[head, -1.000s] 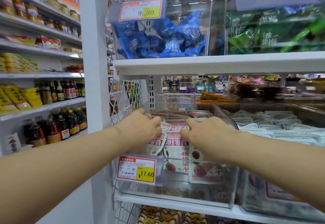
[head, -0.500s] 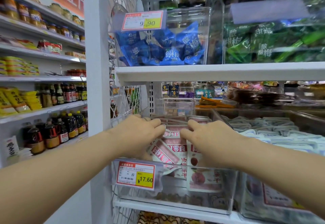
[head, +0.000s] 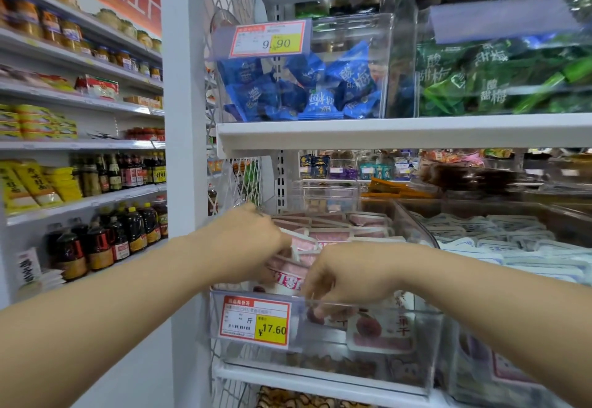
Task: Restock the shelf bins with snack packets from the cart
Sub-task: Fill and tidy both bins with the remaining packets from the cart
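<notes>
Two bare forearms reach in from below toward a clear bin [head: 384,366] on the lower shelf [head: 320,382], which carries a yellow price tag [head: 256,322] reading 17.60. The right hand [head: 346,276] hangs over the bin's front wall with its fingers [head: 322,313] curled down inside, touching the pink-and-white snack packets [head: 333,234]; whether it actually grips one I cannot tell (the clear wall blurs it). The left hand [head: 246,241], just beside it, has bent fingers pinching the upper edges of tilted packets. More packets lie in rows behind the hands. A neighbouring bin to the right holds white packets [head: 512,238]. On the shelf above sit blue packets [head: 320,87] and green packets [head: 496,81]. Dark bottles [head: 105,241] stand across the aisle.
</notes>
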{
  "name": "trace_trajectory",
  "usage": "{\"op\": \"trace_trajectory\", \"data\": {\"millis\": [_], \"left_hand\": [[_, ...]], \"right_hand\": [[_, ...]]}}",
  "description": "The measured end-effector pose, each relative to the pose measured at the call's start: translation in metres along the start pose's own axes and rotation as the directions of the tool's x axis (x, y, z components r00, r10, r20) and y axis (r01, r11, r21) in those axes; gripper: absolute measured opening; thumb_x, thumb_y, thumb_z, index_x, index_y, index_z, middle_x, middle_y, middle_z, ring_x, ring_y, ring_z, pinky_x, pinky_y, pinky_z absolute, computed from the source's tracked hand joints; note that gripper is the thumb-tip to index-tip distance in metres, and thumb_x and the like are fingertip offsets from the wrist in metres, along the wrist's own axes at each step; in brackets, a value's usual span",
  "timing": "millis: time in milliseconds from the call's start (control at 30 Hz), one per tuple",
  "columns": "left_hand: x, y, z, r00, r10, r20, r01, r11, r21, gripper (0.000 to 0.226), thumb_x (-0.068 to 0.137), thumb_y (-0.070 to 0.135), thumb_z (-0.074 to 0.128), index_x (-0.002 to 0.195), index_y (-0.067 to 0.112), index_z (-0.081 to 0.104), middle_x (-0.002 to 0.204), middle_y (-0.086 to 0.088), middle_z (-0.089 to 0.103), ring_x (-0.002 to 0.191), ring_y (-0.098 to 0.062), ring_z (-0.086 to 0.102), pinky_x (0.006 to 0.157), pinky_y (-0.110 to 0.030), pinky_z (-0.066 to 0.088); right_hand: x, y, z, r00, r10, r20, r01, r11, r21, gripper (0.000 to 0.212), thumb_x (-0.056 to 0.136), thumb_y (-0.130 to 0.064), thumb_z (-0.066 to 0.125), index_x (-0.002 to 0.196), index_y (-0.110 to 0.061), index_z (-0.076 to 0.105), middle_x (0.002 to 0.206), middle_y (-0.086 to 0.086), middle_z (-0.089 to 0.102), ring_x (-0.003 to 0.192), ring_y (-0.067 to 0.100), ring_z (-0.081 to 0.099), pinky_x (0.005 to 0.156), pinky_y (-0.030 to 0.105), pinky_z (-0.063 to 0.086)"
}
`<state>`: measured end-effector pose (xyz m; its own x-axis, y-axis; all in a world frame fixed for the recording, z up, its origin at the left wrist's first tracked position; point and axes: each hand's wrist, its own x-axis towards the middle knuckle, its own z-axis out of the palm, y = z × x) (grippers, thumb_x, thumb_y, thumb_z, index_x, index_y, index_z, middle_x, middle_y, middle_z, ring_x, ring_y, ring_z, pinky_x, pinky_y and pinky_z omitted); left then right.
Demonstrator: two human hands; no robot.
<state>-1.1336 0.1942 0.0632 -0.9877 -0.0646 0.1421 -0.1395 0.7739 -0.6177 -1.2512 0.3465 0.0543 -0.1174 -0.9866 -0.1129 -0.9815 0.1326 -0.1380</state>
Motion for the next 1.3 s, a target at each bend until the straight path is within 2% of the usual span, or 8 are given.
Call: {"op": "trace_trajectory", "data": {"millis": [200,367,467,600,733,967,1167,1300], "left_hand": [[0.006,0.001,0.004,0.997,-0.08,-0.009,0.08,0.978,0.195,0.029,0.094,0.035,0.065,0.116,0.021,0.054,0.109,-0.001,0.071,0.102,-0.022,0.065,0.099,-0.037,0.033],[0.008,0.004,0.017,0.989,-0.148,0.002,0.145,0.968,0.203,0.037,0.092,0.032,0.066,0.125,0.021,0.053,0.115,0.0,0.07,0.106,-0.022,0.065,0.099,-0.039,0.033],[0.007,0.007,0.01,0.987,-0.158,0.005,0.156,0.978,0.14,0.054,0.086,0.052,0.069,0.128,0.021,0.051,0.123,-0.001,0.063,0.113,-0.023,0.061,0.099,-0.039,0.033],[0.008,0.009,0.009,0.986,-0.149,-0.074,0.154,0.986,0.061,0.054,0.086,0.059,0.062,0.126,0.023,0.053,0.125,0.0,0.06,0.114,-0.024,0.058,0.095,-0.038,0.035],[0.004,0.008,0.006,0.984,-0.169,-0.062,0.171,0.985,0.029,0.053,0.087,0.062,0.06,0.124,0.023,0.055,0.125,0.0,0.061,0.114,-0.023,0.058,0.096,-0.038,0.035],[0.001,0.011,-0.004,0.986,-0.156,-0.066,0.155,0.988,-0.011,0.051,0.085,0.065,0.06,0.119,0.028,0.057,0.12,0.004,0.062,0.113,-0.02,0.058,0.097,-0.038,0.035],[0.002,0.006,-0.009,0.983,-0.166,-0.073,0.158,0.982,-0.106,0.025,0.1,0.047,0.052,0.083,0.03,0.045,0.094,0.006,0.066,0.089,-0.019,0.063,0.101,-0.038,0.039],[-0.001,0.002,-0.003,0.984,-0.162,-0.074,0.162,0.987,-0.013,0.023,0.1,0.039,0.056,0.084,0.029,0.042,0.095,0.004,0.067,0.086,-0.02,0.061,0.1,-0.037,0.037]], "right_hand": [[0.025,0.004,0.006,0.996,-0.002,0.092,-0.001,1.0,0.027,0.054,0.096,-0.016,0.062,0.147,-0.028,0.049,0.136,-0.007,0.063,0.072,-0.004,0.056,0.069,0.012,0.045],[0.035,0.009,0.011,0.994,-0.007,0.113,0.004,1.0,0.028,0.056,0.093,-0.011,0.063,0.144,-0.028,0.053,0.132,-0.009,0.066,0.076,-0.006,0.06,0.065,0.004,0.043],[0.038,0.013,0.014,0.994,0.01,0.106,-0.018,0.997,0.079,0.048,0.094,-0.014,0.061,0.14,-0.027,0.057,0.128,-0.01,0.068,0.102,0.008,0.067,0.088,0.023,0.052],[0.039,0.016,0.019,0.993,0.028,0.114,-0.045,0.988,0.149,0.047,0.095,-0.008,0.054,0.138,-0.024,0.056,0.115,-0.005,0.074,0.094,0.02,0.075,0.076,0.023,0.057],[0.028,0.019,0.02,0.996,0.01,0.089,-0.031,0.971,0.237,0.049,0.097,-0.006,0.054,0.143,-0.022,0.051,0.12,0.003,0.072,0.098,0.028,0.074,0.091,0.05,0.058],[0.01,0.016,0.01,1.0,0.007,0.02,-0.01,0.993,0.121,0.043,0.098,-0.009,0.052,0.139,-0.022,0.057,0.132,-0.003,0.065,0.117,0.016,0.063,0.104,0.037,0.048],[0.008,0.01,0.009,0.999,0.054,-0.005,-0.054,0.994,0.097,0.042,0.097,-0.012,0.053,0.138,-0.018,0.058,0.135,-0.004,0.063,0.119,0.015,0.062,0.106,0.035,0.046],[0.013,0.008,0.012,0.997,0.058,0.043,-0.067,0.968,0.241,0.039,0.096,-0.003,0.052,0.13,-0.017,0.064,0.114,-0.007,0.07,0.102,0.019,0.072,0.095,0.038,0.056]]}}
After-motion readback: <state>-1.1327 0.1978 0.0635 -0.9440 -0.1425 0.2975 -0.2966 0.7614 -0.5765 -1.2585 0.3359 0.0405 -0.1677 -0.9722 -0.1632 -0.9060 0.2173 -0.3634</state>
